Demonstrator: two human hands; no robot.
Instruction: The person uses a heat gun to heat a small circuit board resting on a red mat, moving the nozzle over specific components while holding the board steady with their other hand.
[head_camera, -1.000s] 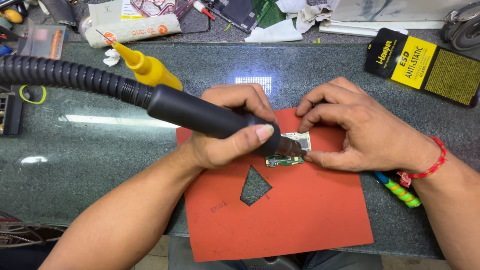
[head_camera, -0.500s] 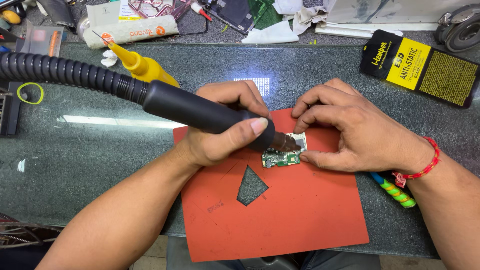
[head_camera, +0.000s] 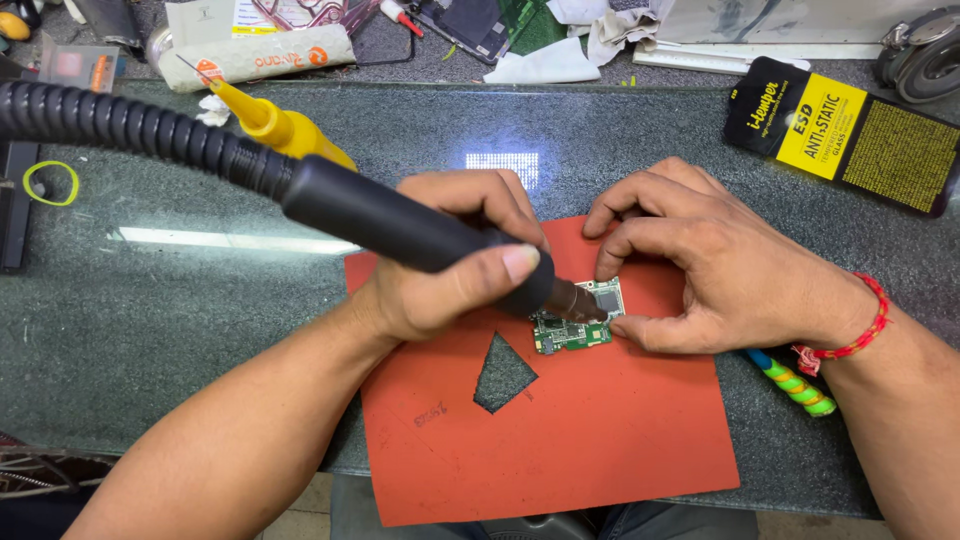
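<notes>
Near the middle of the frame, a small green circuit board (head_camera: 572, 328) lies on a red mat (head_camera: 560, 440) with a triangular hole cut out of it, and the work on it looks to be mid-course — the nozzle of a black hot-air tool (head_camera: 400, 225) is right down at the board's upper right part, beside a dark square chip; whether that chip is loosened or seated cannot be told from here. The left hand (head_camera: 450, 265) is wrapped around the tool's handle, fingers curled over the top and thumb pressed along its near side, the forearm coming in from the lower left and the ribbed hose trailing off to the upper left. The right hand (head_camera: 710, 265) comes in from the lower right, wrist wearing a red thread band (head_camera: 860, 325); its thumb and fingertips are pressed together at the board's right edge — steadying it against the mat. A yellow bottle (head_camera: 285, 130) with a needle tip stands behind the hose, and a green-striped tool (head_camera: 795, 385) pokes out under the right wrist.
</notes>
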